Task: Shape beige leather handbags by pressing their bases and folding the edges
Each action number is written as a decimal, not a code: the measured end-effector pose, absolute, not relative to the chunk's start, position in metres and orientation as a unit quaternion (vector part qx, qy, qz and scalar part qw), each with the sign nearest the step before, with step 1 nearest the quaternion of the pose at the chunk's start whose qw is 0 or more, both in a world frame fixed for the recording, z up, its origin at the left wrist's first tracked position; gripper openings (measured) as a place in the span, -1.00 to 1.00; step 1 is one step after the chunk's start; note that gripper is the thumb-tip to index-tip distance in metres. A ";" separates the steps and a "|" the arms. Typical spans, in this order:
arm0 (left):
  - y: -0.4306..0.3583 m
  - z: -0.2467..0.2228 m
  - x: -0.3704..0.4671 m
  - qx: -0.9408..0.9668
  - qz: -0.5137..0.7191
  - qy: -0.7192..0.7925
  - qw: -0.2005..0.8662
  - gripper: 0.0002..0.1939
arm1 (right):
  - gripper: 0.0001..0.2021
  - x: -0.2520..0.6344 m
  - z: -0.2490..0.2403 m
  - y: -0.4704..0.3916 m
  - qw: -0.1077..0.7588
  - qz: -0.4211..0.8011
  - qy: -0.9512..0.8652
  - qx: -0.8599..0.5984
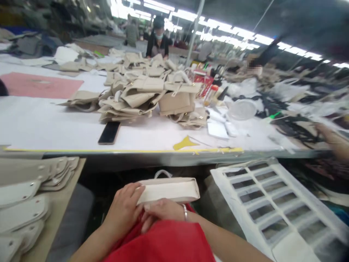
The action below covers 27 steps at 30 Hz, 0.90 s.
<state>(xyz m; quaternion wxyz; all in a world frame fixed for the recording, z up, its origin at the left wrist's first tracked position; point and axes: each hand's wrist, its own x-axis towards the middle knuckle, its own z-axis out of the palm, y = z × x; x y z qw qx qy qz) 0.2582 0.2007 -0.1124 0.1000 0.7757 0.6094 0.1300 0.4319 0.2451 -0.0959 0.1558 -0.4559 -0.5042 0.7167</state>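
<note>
A cream handbag [170,191] rests on my lap, its long, narrow white face turned up toward me. A thin pale handle loop [163,174] sticks out behind its far edge. Around the bag's left end is my left hand [127,200], fingers closed over the top edge. My right hand [165,211], with a silver bracelet at the wrist, is closed at the near edge, its fingertips curled underneath and partly hidden. Red cloth [163,240] covers my lap below both hands.
Beige bag pieces [141,91] lie heaped on the white table [54,127], near a phone [109,133]. Flat pieces [21,214] are stacked at left; a slotted white rack [261,200] stands right. A co-worker's arm [334,140] reaches in at right; another person stands behind.
</note>
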 end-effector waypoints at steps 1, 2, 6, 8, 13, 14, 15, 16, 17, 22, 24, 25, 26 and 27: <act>0.207 -0.117 0.265 0.789 0.146 0.589 0.096 -0.57 | -0.77 0.446 -0.087 0.257 0.151 0.712 -0.511 -0.457; 0.214 -0.121 0.275 0.804 0.152 0.566 0.101 -0.51 | -0.68 0.462 -0.078 0.271 0.148 0.687 -0.526 -0.479; 0.244 -0.125 0.334 0.835 0.088 0.515 0.173 -0.23 | -0.58 0.516 -0.060 0.354 0.142 0.402 -0.590 -0.685; 0.256 -0.123 0.363 0.830 0.048 0.515 0.208 -0.11 | -0.56 0.529 -0.063 0.399 0.120 0.332 -0.589 -0.727; 0.269 -0.127 0.400 0.834 0.052 0.513 0.196 -0.06 | -0.32 0.509 -0.083 0.457 0.058 0.216 -0.572 -0.789; 0.269 -0.129 0.401 0.837 0.053 0.511 0.186 -0.09 | -0.31 0.501 -0.087 0.461 0.046 0.203 -0.574 -0.792; 0.268 -0.131 0.402 0.840 0.052 0.510 0.176 -0.14 | -0.32 0.494 -0.092 0.463 0.037 0.193 -0.578 -0.792; 0.268 -0.133 0.401 0.844 0.048 0.507 0.167 -0.17 | -0.35 0.489 -0.096 0.466 0.027 0.189 -0.583 -0.790; 0.269 -0.135 0.400 0.848 0.043 0.504 0.158 -0.21 | -0.38 0.486 -0.101 0.469 0.020 0.186 -0.589 -0.786; 0.272 -0.139 0.401 0.866 0.023 0.482 0.128 -0.27 | -0.44 0.496 -0.116 0.487 -0.015 0.199 -0.580 -0.790; 0.270 -0.137 0.403 0.866 0.024 0.486 0.117 -0.28 | -0.48 0.502 -0.114 0.493 -0.029 0.214 -0.555 -0.803; 0.268 -0.136 0.404 0.864 0.026 0.490 0.114 -0.28 | -0.50 0.504 -0.112 0.495 -0.033 0.218 -0.543 -0.810; 0.268 -0.136 0.405 0.862 0.027 0.493 0.113 -0.27 | -0.52 0.505 -0.110 0.497 -0.036 0.219 -0.533 -0.816; 0.267 -0.136 0.405 0.861 0.028 0.495 0.115 -0.26 | -0.54 0.507 -0.108 0.497 -0.035 0.215 -0.527 -0.821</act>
